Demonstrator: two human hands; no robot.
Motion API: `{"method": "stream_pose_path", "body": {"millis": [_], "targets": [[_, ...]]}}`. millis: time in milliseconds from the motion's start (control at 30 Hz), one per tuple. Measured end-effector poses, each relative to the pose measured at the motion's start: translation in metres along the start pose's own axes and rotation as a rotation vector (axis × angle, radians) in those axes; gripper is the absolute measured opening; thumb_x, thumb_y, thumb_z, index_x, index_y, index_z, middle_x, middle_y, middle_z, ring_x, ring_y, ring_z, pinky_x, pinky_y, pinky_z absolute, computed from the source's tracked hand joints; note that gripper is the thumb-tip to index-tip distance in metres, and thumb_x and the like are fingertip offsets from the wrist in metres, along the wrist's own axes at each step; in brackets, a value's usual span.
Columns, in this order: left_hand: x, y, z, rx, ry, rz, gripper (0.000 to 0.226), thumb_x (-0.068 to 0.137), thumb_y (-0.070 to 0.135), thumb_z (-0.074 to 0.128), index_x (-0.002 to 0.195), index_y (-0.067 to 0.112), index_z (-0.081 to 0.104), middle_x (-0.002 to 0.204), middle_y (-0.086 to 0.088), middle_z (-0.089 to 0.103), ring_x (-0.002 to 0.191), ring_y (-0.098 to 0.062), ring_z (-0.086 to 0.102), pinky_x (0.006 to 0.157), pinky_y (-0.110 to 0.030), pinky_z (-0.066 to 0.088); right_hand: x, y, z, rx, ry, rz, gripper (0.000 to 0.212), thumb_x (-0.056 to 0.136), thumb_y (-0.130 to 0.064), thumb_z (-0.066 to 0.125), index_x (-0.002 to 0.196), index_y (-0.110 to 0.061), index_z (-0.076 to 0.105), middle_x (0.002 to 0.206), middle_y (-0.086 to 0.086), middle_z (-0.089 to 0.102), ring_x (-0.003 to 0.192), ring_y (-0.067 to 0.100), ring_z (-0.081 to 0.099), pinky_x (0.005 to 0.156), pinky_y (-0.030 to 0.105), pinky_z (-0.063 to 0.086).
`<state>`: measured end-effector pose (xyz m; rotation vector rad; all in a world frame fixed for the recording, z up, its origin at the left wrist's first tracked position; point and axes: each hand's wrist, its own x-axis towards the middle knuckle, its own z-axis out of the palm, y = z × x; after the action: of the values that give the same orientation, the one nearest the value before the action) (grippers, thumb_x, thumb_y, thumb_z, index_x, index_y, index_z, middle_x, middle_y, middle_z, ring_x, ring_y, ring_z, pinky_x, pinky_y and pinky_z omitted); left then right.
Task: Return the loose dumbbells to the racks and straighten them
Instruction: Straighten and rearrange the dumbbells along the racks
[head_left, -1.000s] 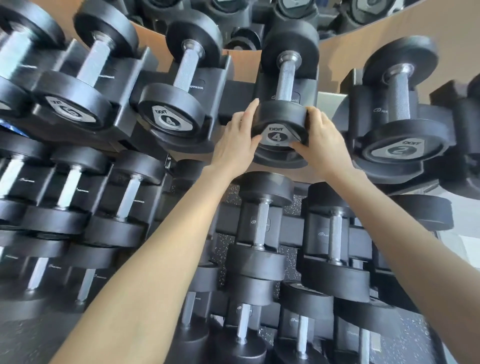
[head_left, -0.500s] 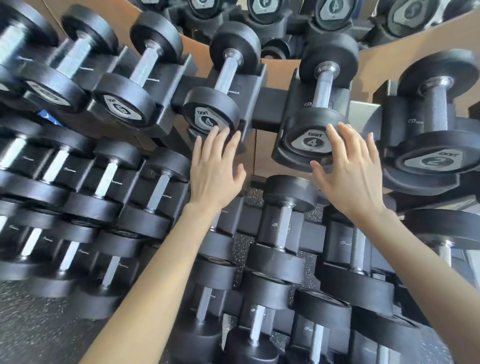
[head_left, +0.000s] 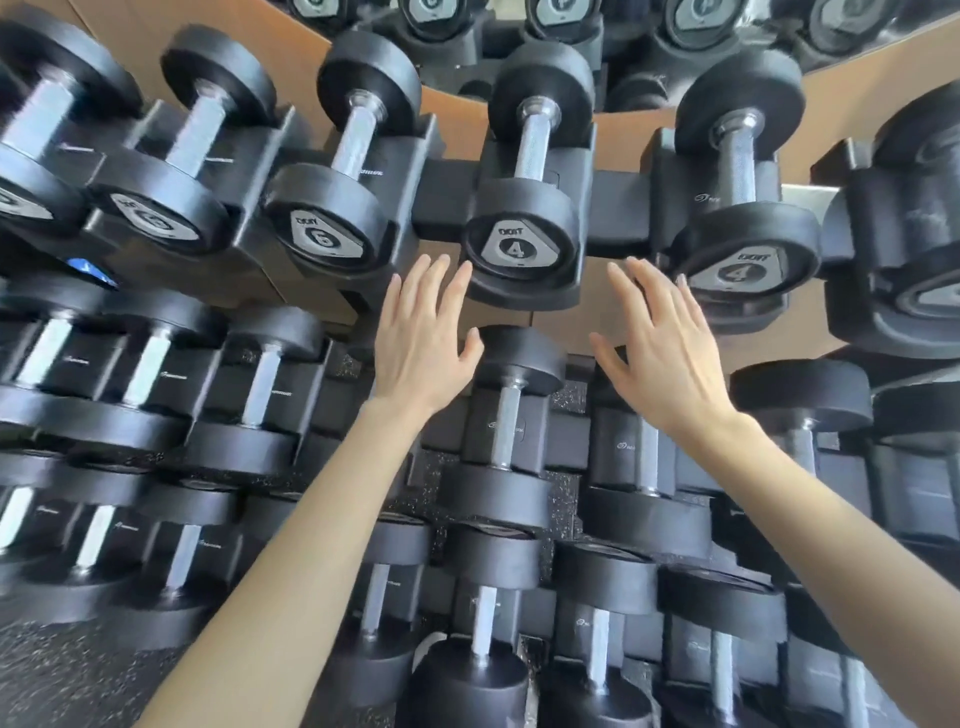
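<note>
Just below the central 4 dumbbell (head_left: 519, 244), splayed left hand (head_left: 423, 338), right hand (head_left: 660, 345)

The head-worn camera (the only view) looks forward and down, close to the rack (head_left: 441, 200).

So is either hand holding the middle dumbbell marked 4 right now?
No, the left hand and right hand are both open, fingers straight, either side of the middle 4 dumbbell, curled round nothing.
</note>
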<state>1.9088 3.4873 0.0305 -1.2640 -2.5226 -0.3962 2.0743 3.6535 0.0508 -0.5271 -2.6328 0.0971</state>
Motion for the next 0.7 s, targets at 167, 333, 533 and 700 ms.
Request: {"method": "stream_pose_path", "body": {"millis": [167, 333, 533, 700], "targets": [[0.000, -0.040, -0.003, -0.017, -0.019, 0.088, 0.062, 0.086, 0.026, 0.055, 0.143, 0.010, 0.036, 0.146, -0.018, 0.039, 0.139, -0.033, 0.030, 0.115, -0.048, 0.020, 0.008, -0.036, 0.007, -0.024, -0.053, 0.048, 0.061, 0.084, -0.019, 0.061, 0.137, 0.000, 0.037, 0.138, 0.021, 0.042, 0.129, 0.036, 0.039, 0.109, 0.052, 0.028], [-0.006, -0.075, -0.014, -0.023, -0.056, 0.121, 0.063, 0.086, 0.025, 0.056, 0.143, 0.009, 0.036, 0.147, -0.018, 0.038, 0.140, -0.033, 0.029, 0.115, -0.049, 0.022, 0.009, -0.067, 0.014, -0.032, -0.088, 0.082, 0.060, 0.084, -0.017, 0.062, 0.136, 0.000, 0.037, 0.137, 0.022, 0.044, 0.126, 0.035, 0.042, 0.107, 0.052, 0.031], [-0.020, -0.096, -0.026, -0.046, -0.047, 0.124, 0.062, 0.085, 0.024, 0.058, 0.142, 0.008, 0.038, 0.145, -0.018, 0.040, 0.138, -0.034, 0.031, 0.115, -0.048, 0.023, 0.019, -0.102, 0.011, -0.018, -0.060, 0.064, 0.058, 0.082, -0.015, 0.065, 0.132, 0.003, 0.041, 0.133, 0.023, 0.047, 0.122, 0.039, 0.046, 0.105, 0.053, 0.034], [-0.038, -0.102, -0.039, -0.046, -0.020, 0.071, 0.063, 0.083, 0.024, 0.059, 0.141, 0.008, 0.040, 0.144, -0.019, 0.041, 0.136, -0.035, 0.034, 0.113, -0.048, 0.025, 0.027, -0.122, 0.010, 0.006, -0.073, -0.018, 0.059, 0.084, -0.017, 0.063, 0.134, 0.001, 0.039, 0.133, 0.021, 0.046, 0.123, 0.038, 0.044, 0.107, 0.050, 0.029]]}}
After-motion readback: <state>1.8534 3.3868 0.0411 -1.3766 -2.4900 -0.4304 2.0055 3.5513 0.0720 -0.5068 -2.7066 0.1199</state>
